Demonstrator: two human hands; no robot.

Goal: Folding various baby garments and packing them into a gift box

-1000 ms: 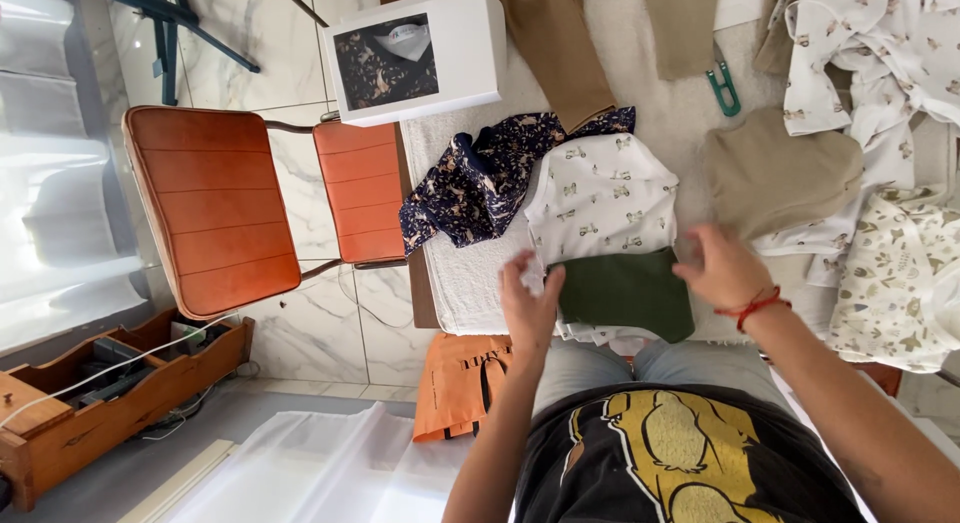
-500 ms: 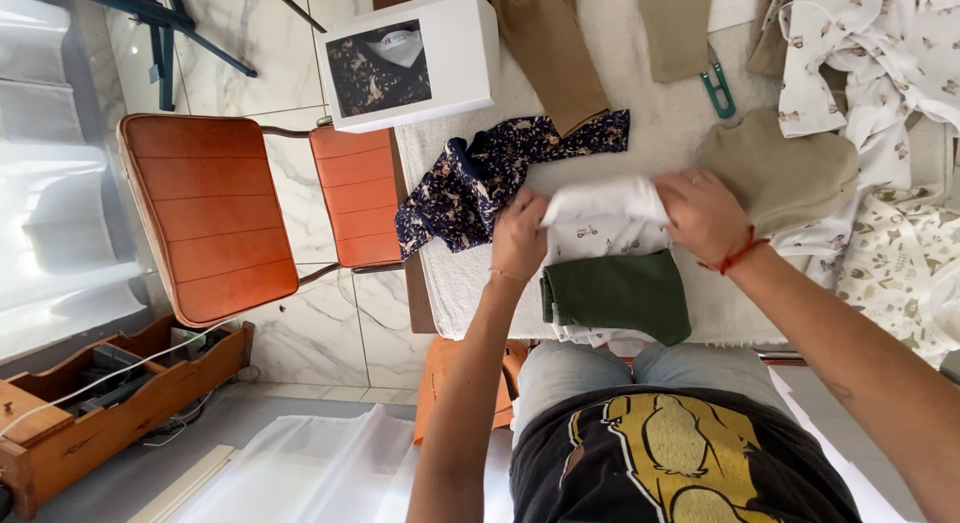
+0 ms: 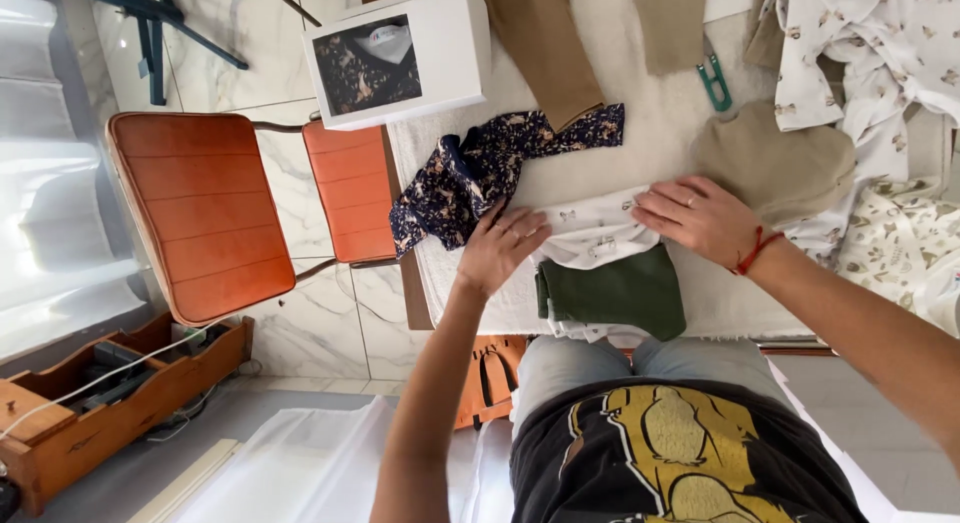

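1. On the left stands an orange chair (image 3: 205, 213). It has not moved.
2. A dark flowery cloth (image 3: 480, 168) lies bunched on the table, just beside the left hand (image 3: 500, 248). It was under the white cloth's edge a second ago; now it lies free.
3. The left hand rests flat and open on the white printed cloth (image 3: 595, 233). Before, it was lifted up, pinching that cloth.
4. The white cloth is now folded small and lies on the table, touching the folded green cloth (image 3: 615, 293) below it.
5. The right hand (image 3: 695, 218) is open too, pressing the white cloth down. So the fold looks done and is being smoothed.
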